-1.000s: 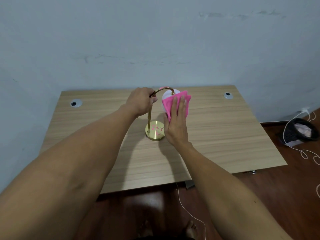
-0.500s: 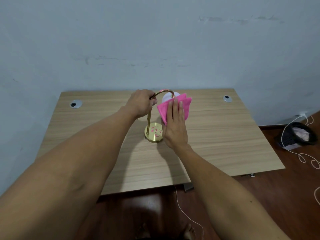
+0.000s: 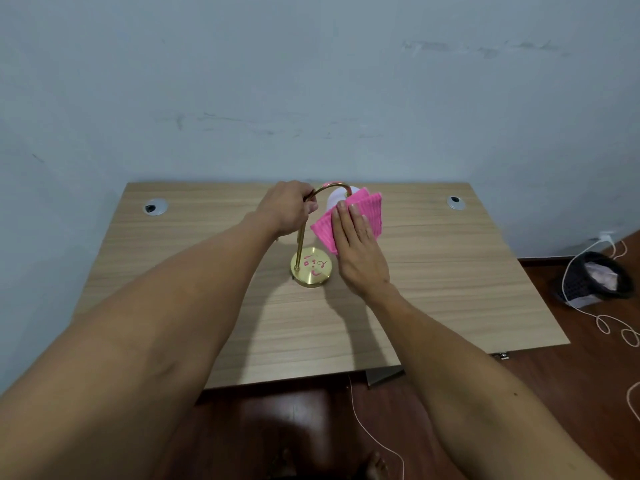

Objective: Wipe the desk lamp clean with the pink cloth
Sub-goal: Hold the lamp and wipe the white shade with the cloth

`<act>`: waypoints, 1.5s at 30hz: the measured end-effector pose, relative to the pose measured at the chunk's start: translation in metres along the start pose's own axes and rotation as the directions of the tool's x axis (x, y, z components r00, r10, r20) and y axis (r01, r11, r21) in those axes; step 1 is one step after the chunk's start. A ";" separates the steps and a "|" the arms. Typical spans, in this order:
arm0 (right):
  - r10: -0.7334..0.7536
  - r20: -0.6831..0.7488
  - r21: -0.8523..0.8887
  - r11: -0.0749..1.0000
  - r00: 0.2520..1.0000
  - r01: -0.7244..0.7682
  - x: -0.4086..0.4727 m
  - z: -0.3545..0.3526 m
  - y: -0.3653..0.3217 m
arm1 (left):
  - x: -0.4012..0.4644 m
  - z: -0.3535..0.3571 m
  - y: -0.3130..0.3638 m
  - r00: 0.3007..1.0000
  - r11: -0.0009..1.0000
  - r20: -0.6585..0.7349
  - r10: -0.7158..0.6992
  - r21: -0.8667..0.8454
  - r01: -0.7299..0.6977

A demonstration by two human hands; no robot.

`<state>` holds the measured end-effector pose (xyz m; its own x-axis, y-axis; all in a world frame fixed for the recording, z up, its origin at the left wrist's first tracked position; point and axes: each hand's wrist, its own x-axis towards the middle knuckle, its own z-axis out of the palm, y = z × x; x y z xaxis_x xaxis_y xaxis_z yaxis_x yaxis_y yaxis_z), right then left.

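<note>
Your left hand [image 3: 289,207] closed on lamp [image 3: 311,268] arc, steadying. Right hand [image 3: 358,247] flat, fingers extended, pressing cloth [image 3: 367,211] on shade; cloth slid slightly lower-left since half-second ago. Wipe mid-stroke; base below hands likely untouched.

The cloth [image 3: 360,216] and right hand [image 3: 360,251] are covering most of the lamp shade [image 3: 335,199]; the bottom edge is cropping the feet [image 3: 375,467].

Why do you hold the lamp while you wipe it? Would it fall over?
Probably. The desk lamp has a thin curved stem above a small round base, so it looks top-heavy. The right hand presses the pink cloth sideways against the shade, which could tip it. The left hand gripping the stem likely steadies it.
</note>
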<state>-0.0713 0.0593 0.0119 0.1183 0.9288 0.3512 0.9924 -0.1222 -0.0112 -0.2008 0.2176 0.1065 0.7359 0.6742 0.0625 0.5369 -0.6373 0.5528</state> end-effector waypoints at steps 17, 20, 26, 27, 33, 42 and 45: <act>-0.175 0.100 -0.213 0.958 0.980 0.192 0.010 -0.011 0.003 | 0.000 -0.002 0.000 1.000 1.000 0.014 -0.025 -0.011 0.025; -0.266 0.145 -0.206 0.934 0.953 0.292 -0.010 -0.015 0.023 | 0.001 0.000 0.001 1.000 1.000 0.012 -0.027 -0.001 0.027; -0.174 0.075 -0.178 0.967 0.982 0.184 0.016 -0.013 0.000 | 0.001 -0.002 -0.001 0.999 1.000 0.021 -0.028 0.000 0.028; -0.173 0.106 -0.200 0.961 0.979 0.191 0.018 -0.011 -0.004 | 0.001 -0.002 -0.002 0.999 1.000 0.023 -0.030 0.002 0.030; -0.286 0.264 -0.238 0.906 0.921 0.350 -0.011 -0.015 0.027 | 0.001 0.000 -0.002 0.999 0.999 0.012 -0.036 -0.012 0.036; -0.252 0.320 -0.133 0.942 0.913 0.307 -0.003 -0.006 0.019 | 0.003 -0.003 -0.002 0.999 1.000 0.035 -0.031 0.002 0.030; -0.268 0.347 0.006 0.959 0.899 0.284 -0.023 -0.008 0.034 | 0.003 -0.003 -0.003 0.999 0.999 0.039 -0.038 -0.006 0.038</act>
<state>-0.0410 0.0306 0.0107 -0.1482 0.9889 -0.0059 0.9854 0.1481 0.0836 -0.2016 0.2229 0.1074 0.7306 0.6828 0.0091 0.5621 -0.6089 0.5598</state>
